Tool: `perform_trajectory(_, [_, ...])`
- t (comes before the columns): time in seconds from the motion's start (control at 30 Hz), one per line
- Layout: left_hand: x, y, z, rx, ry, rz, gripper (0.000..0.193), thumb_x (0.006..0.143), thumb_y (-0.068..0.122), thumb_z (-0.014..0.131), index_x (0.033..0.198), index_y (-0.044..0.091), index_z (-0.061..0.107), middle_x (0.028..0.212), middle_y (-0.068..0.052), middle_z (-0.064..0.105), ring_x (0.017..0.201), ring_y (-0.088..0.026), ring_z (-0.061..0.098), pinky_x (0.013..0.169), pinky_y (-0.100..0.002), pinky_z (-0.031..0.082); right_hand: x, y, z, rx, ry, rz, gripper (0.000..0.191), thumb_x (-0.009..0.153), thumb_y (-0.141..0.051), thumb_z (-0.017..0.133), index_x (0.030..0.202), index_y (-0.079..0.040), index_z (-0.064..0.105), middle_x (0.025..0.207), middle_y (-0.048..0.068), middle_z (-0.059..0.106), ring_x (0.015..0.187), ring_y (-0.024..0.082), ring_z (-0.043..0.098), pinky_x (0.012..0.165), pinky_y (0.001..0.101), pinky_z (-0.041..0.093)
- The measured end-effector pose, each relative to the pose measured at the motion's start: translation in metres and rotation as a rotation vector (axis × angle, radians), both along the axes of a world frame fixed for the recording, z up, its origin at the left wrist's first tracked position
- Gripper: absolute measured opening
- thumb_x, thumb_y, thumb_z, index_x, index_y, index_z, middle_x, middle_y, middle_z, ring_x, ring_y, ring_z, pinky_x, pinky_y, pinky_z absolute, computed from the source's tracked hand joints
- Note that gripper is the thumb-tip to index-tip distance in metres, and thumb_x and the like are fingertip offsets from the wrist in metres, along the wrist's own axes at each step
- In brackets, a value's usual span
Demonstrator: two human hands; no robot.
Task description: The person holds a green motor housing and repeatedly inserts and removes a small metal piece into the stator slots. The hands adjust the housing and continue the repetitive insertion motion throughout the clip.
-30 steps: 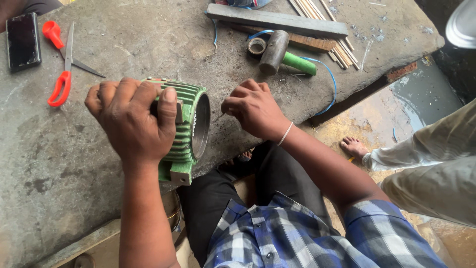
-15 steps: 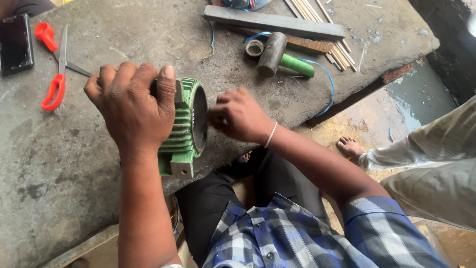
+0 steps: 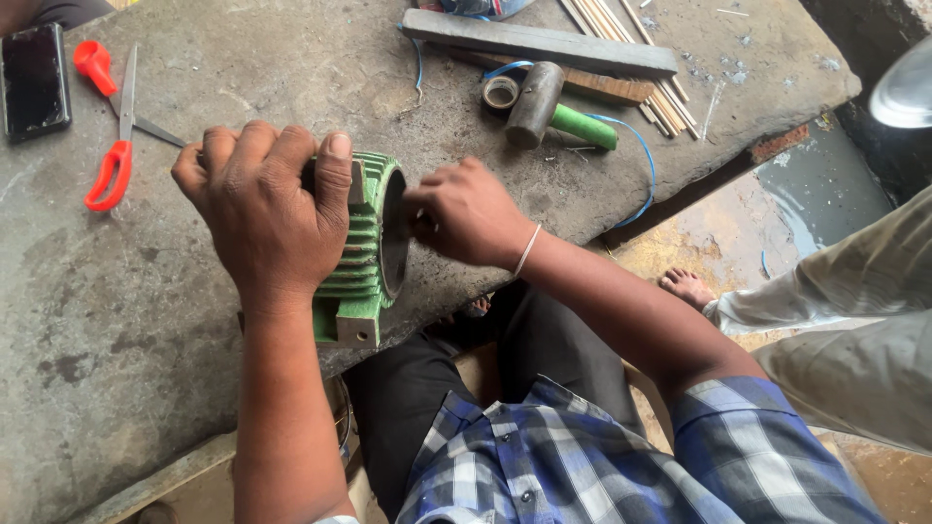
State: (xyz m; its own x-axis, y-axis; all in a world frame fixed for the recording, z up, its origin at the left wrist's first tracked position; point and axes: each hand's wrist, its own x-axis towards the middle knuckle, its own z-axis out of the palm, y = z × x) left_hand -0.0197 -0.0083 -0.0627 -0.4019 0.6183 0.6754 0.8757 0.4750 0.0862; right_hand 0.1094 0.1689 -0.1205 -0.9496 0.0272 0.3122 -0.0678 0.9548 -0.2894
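Motor housing [image 3: 364, 257] green, ribbed, dark bore. Tabletop [image 3: 243, 58] mottled grey. Scissors [image 3: 112, 146] red handles, steel blades. Phone [image 3: 34, 82] black. Hammer [image 3: 553, 112] dark grey head, green handle. Wire [image 3: 641, 155] blue. Shirt [image 3: 602, 456] blue-white-black plaid. Trousers [image 3: 417, 398] black. Wrist band [image 3: 527, 250] white.

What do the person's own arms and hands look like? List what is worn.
Both hands, left hand and right hand, are bare, without gloves. Both forearms are uncovered. A thin pale bangle circles the right wrist. A short sleeve of a blue, white and dark checked shirt covers the right upper arm.
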Motion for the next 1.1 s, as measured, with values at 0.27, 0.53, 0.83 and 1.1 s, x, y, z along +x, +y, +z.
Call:
perform_trajectory(0.27, [0.001,-0.001,0.0,0.011,0.003,-0.007,0.059,0.12,0.051,0.038,0.085,0.013,0.067,0.089,-0.003,0.061,0.1,-0.024,0.055,0.109,-0.046,0.032,0.007,0.007,0.001,-0.097,-0.087,0.05,0.017,0.082,-0.032,0.08,0.079,-0.019,0.07,0.074,-0.001,0.068,0.078,0.021,0.069,0.071,0.0406,0.045])
perform_trajectory(0.53, [0.001,0.0,0.0,0.009,-0.005,-0.001,0.063,0.122,0.054,0.039,0.084,0.012,0.068,0.088,-0.004,0.061,0.098,-0.025,0.055,0.109,-0.047,0.032,0.001,0.012,0.002,-0.152,-0.018,0.126,0.012,0.083,-0.026,0.078,0.079,-0.019,0.07,0.072,-0.003,0.07,0.069,0.018,0.071,0.066,0.0379,0.05])
perform_trajectory(0.83, [0.001,-0.001,-0.001,0.016,-0.012,-0.002,0.062,0.122,0.053,0.04,0.085,0.012,0.069,0.087,-0.004,0.06,0.098,-0.025,0.055,0.111,-0.048,0.033,0.003,0.008,0.004,-0.31,-0.199,0.203,0.012,0.08,-0.029,0.079,0.084,-0.02,0.073,0.079,0.001,0.072,0.075,0.025,0.069,0.067,0.0393,0.051])
perform_trajectory(1.1, [0.001,-0.001,0.0,0.015,-0.004,-0.004,0.058,0.12,0.05,0.04,0.088,0.012,0.069,0.091,-0.004,0.062,0.1,-0.025,0.055,0.11,-0.047,0.032,0.005,0.008,-0.002,-0.232,-0.105,0.111,0.014,0.082,-0.031,0.077,0.085,-0.02,0.07,0.078,-0.002,0.068,0.08,0.02,0.067,0.071,0.0379,0.041])
